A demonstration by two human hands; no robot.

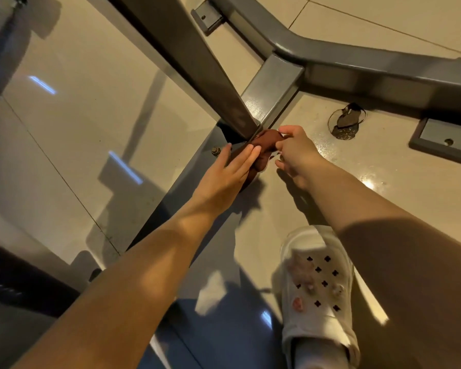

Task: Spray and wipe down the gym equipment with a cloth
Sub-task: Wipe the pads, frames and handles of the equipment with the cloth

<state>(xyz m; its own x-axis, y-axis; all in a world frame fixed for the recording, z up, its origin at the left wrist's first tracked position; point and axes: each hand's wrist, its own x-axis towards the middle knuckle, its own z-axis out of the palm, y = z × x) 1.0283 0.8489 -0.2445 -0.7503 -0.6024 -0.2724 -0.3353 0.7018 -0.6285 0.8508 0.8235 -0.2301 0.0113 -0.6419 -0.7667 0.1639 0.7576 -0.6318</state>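
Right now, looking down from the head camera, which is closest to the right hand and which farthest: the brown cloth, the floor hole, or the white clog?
From the right hand:
1. Brown cloth, pinched in its fingers, just left.
2. Floor hole, up and to the right, near the frame.
3. White clog, lower in view, toward the person.

no readable text, labels, brands or numbers anywhere in view

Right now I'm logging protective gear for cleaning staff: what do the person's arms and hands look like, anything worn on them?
Both arms are bare as far up as the picture shows, with no sleeves in view. The left hand and right hand wear no gloves, and no rings, watch or bracelets show. Fingernails look short and unpainted.
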